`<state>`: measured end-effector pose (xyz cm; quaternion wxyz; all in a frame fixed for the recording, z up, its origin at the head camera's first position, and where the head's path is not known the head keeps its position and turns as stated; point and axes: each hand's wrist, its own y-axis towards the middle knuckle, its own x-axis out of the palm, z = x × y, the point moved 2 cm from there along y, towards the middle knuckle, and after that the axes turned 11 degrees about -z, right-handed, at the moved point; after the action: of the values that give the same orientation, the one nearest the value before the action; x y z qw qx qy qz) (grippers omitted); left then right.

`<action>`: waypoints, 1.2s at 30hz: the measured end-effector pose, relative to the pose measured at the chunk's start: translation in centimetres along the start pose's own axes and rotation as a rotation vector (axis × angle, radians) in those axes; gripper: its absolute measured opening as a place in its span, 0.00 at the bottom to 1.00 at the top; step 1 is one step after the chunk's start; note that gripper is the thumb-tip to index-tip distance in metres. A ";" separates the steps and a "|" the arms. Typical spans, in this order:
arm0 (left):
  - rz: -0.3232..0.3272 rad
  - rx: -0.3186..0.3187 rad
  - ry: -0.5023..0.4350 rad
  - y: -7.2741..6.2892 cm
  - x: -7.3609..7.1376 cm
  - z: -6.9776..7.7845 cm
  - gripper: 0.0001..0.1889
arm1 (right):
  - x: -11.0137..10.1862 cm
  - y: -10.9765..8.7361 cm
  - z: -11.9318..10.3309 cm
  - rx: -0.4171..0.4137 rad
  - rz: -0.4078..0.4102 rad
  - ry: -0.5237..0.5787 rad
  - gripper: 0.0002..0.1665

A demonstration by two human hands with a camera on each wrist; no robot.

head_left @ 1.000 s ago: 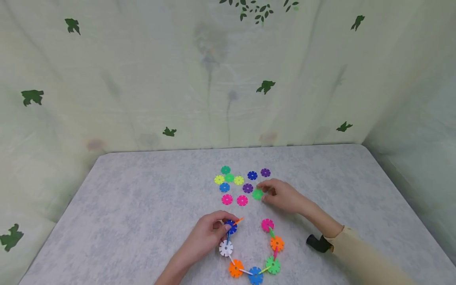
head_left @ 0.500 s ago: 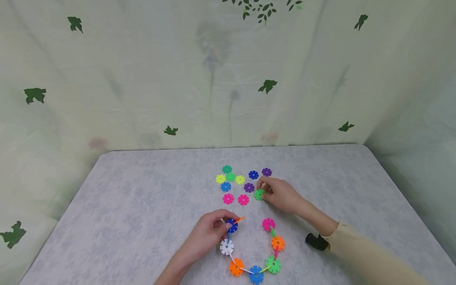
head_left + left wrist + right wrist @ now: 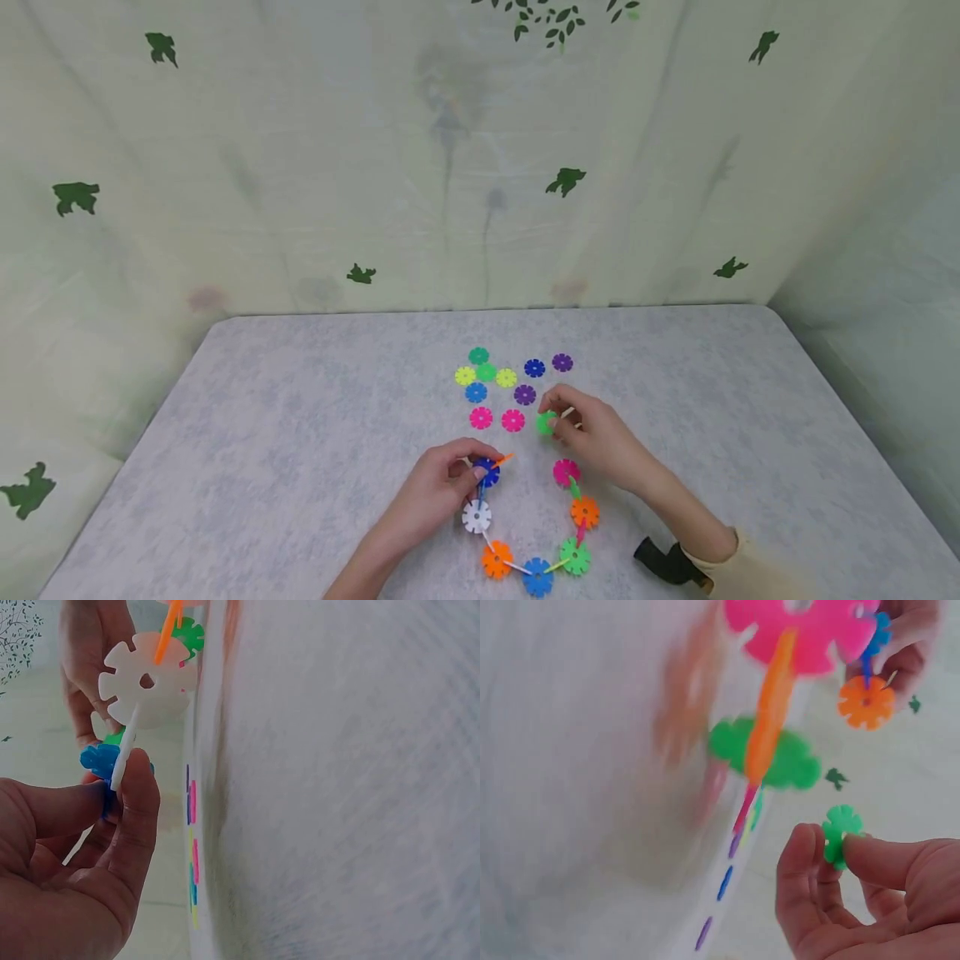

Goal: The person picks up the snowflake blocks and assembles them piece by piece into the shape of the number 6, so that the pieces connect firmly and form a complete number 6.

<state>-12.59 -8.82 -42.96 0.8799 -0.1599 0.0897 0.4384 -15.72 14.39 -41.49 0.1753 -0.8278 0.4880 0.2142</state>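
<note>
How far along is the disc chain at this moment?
Done: interlocked notched discs form a curved chain, from the pink end disc round to the orange end disc.

In hand: the left hand grips the dark blue disc near one end; the right hand pinches a green disc, not attached.

Left: the ends stand apart, so closing the loop may remain; ten loose discs lie beyond.

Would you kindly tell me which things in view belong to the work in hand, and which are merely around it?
Part of the work:
linked disc chain, in the left hand
green disc, in the right hand
loose discs, probably spares

Merely around:
grey table
patterned backdrop
black object by the right sleeve
</note>
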 end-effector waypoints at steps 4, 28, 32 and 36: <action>0.006 0.007 -0.005 0.0 0.0 0.0 0.14 | 1.1 -0.8 -0.7 0.005 0.030 0.090 0.13; 0.023 0.030 -0.032 0.1 -0.1 -0.1 0.14 | 3.0 -1.1 -1.3 0.098 0.078 0.281 0.08; 0.025 0.039 -0.025 0.1 0.0 -0.1 0.13 | 3.3 -1.0 -1.3 0.091 0.089 0.323 0.09; 0.032 0.053 -0.012 0.0 0.0 -0.1 0.12 | 3.6 -1.0 -1.3 0.089 0.096 0.369 0.08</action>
<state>-12.65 -8.86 -43.05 0.8773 -0.1325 0.0987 0.4506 -13.02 11.59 -42.18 0.1091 -0.8203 0.5596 0.0453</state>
